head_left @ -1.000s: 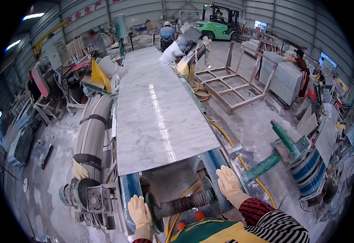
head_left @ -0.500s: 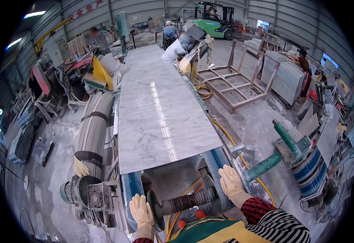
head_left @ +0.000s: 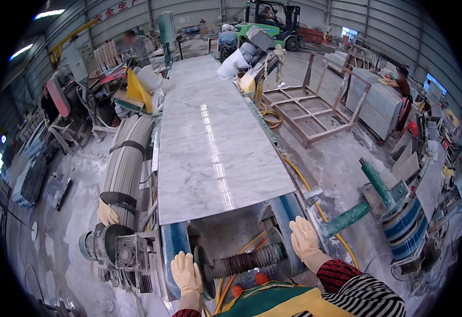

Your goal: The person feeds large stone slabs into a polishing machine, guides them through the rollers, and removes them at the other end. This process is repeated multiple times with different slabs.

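My left hand, in a cream rubber glove, lies palm down with fingers stretched on the left blue side rail of a machine frame. My right hand, gloved alike, rests flat with fingers extended on the right blue rail. Neither holds anything. Just beyond both hands, a grey-veined white stone slab lies lengthwise on the frame, its near edge apart from my fingers. Between the rails sits a ribbed roller with a disc at its end.
Left of the slab stand a geared motor, a loose cream glove and a strapped bundle of slats. At right are a green pipe arm, a yellow hose and a rusty metal rack. A green forklift and several people are farther off.
The view has shifted slightly, so the surroundings sit a little farther right. The forklift has moved a little left in the background. My hands stay flat on the rails.
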Tool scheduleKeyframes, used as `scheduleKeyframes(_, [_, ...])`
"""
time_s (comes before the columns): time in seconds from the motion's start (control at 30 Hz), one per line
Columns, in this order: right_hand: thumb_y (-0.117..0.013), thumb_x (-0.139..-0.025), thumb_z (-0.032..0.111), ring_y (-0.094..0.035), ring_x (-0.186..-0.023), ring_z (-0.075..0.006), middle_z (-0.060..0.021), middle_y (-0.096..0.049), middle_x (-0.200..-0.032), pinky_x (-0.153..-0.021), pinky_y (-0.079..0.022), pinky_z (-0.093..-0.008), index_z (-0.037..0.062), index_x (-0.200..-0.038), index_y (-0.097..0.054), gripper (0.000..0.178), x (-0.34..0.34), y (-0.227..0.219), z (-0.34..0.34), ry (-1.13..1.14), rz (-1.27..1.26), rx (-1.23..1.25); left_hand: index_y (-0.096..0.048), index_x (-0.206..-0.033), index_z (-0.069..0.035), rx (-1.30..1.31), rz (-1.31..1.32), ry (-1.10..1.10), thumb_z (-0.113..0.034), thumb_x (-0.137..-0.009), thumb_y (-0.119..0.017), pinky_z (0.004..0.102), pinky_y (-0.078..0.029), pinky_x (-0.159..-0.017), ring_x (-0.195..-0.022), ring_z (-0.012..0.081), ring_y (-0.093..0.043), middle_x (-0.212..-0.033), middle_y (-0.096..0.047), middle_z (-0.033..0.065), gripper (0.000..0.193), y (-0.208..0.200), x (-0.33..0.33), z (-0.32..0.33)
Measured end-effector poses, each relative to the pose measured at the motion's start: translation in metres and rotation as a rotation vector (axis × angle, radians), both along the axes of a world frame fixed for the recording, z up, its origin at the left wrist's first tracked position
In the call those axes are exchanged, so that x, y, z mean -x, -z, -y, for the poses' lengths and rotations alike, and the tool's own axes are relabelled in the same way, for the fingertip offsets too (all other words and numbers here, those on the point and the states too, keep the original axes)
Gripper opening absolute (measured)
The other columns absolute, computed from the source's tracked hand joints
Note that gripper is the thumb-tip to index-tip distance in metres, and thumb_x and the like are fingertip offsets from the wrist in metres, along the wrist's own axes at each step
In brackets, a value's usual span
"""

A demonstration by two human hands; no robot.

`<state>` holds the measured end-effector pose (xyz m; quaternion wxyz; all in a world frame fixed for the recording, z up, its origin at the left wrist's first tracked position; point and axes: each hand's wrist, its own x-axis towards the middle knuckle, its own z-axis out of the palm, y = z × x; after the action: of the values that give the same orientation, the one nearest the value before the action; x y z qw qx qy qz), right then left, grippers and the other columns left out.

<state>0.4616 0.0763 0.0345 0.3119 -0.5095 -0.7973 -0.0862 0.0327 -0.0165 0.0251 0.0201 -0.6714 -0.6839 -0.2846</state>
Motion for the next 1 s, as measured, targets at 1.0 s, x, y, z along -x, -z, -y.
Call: scheduleKeyframes(1.0, [-0.064, -0.087, 0.005, -0.059, -0.105, -0.0462, -0.025, -0.061, -0.115, -0.095, -0.049, -0.0547, -0.0003, -0.12, -0.063, 0.033, 0.003, -0.006, 0.009, -0.022, -0.007, 0.042, -0.064, -0.128, 0.0, -0.004, -0.028, -0.011, -0.013, -0.091, -0.065, 0.0576, -0.038, -0.114, -0.13, 0.047, -0.053, -0.138, -0.06, 0.026, 0.04, 0.0, -0.001, 0.011])
